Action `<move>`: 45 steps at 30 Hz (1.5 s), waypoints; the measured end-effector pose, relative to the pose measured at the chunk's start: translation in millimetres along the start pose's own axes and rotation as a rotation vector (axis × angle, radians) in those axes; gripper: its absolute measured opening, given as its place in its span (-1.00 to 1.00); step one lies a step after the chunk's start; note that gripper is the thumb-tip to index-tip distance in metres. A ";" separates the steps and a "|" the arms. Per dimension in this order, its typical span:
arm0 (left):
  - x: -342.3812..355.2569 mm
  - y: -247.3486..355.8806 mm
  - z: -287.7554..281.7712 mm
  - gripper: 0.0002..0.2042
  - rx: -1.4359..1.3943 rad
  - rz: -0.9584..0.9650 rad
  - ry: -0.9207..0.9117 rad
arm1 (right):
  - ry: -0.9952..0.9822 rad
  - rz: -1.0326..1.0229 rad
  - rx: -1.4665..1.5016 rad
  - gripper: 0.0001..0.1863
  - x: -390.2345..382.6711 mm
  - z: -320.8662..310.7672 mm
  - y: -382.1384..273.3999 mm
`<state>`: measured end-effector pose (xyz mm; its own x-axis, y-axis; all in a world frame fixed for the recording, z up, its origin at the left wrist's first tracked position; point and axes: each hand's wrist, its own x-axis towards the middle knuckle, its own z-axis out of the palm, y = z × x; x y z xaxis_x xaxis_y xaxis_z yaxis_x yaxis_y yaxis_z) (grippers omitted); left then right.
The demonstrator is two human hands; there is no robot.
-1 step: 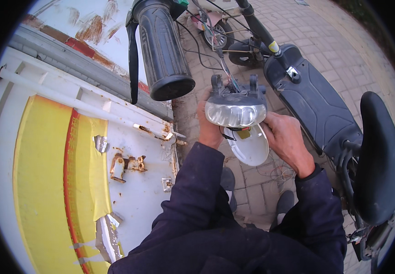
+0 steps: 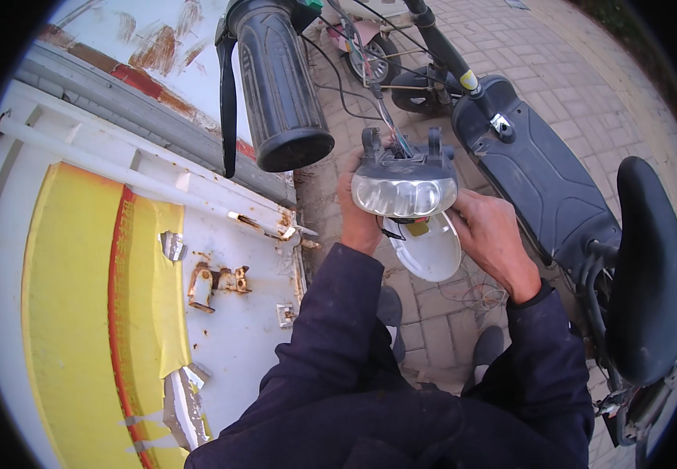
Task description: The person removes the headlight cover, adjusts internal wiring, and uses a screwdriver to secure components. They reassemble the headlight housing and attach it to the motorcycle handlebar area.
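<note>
In front of me is a scooter headlight (image 2: 405, 195) with a black housing and a clear ribbed lens. My left hand (image 2: 359, 213) is closed round its left side, with part of the fingers hidden behind the housing. Below the lens hangs a white oval cover (image 2: 430, 256), its hollow inner side facing up, with short wires above it. My right hand (image 2: 488, 234) is closed at the right of the headlight and cover, thumb by the lens edge; the other fingertips are mostly hidden. Thin coloured wires (image 2: 389, 117) run from the top of the housing up toward the scooter.
A black handlebar grip (image 2: 283, 102) with a brake lever juts in at upper left. The scooter's deck (image 2: 538, 164) and black seat (image 2: 647, 266) lie to the right. A white panel with yellow sheeting (image 2: 72, 313) and rusty fittings stands left. Loose wires (image 2: 475, 293) lie on the paving.
</note>
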<state>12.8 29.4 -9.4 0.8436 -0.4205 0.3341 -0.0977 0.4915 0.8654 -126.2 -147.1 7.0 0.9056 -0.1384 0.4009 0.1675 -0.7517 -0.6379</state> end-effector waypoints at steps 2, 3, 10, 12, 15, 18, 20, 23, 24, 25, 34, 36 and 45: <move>4.0 2.6 1.8 -0.70 0.037 -0.009 0.024 | 0.002 0.047 -0.012 -0.77 0.5 -9.3 3.5; 5.9 2.4 1.8 -0.70 0.052 -0.015 0.032 | 0.017 0.081 -0.007 -0.75 1.1 -16.7 6.1; 13.4 -5.1 -5.3 -0.67 0.226 0.111 0.014 | 0.090 0.337 0.244 -0.64 39.6 -74.7 12.8; 13.2 -5.5 -3.1 -0.67 0.317 0.187 -0.004 | 0.125 0.178 0.151 -0.62 62.2 -79.0 0.5; 13.0 -3.6 1.0 -0.70 0.430 0.288 0.017 | -0.025 0.128 -0.071 -0.57 92.9 -82.5 -27.1; 12.8 0.2 0.8 -0.70 0.565 0.357 0.054 | -0.205 0.042 -0.264 -0.53 119.0 -79.0 -51.2; 12.8 4.5 -2.6 -0.69 0.588 0.350 0.082 | -0.255 -0.036 -0.343 -0.54 132.5 -76.3 -58.8; 15.1 10.1 -6.8 -0.69 0.606 0.373 0.089 | -0.345 -0.048 -0.220 -0.54 150.2 -73.8 -56.4; 14.8 11.9 -8.0 -0.69 0.691 0.440 0.080 | -0.301 -0.110 -0.107 -0.55 156.8 -65.5 -55.1; 13.9 14.1 -10.1 -0.70 0.779 0.504 0.072 | -0.318 -0.129 -0.124 -0.56 160.3 -64.7 -52.0; 20.5 8.2 -20.1 -0.72 0.406 0.290 0.106 | -0.436 -0.042 -0.176 -0.68 177.9 -59.3 -62.8; 20.8 6.8 -21.3 -0.73 0.314 0.243 0.103 | -0.394 -0.047 -0.094 -0.63 177.8 -61.2 -70.3; 19.2 13.9 -21.0 -0.72 0.501 0.374 0.070 | -0.504 -0.020 -0.097 -0.63 188.6 -64.3 -75.9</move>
<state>38.7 44.1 1.2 0.7353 -0.2304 0.6373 -0.6141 0.1711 0.7704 6.8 -157.6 173.3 0.9820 0.1864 0.0305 0.1713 -0.8109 -0.5596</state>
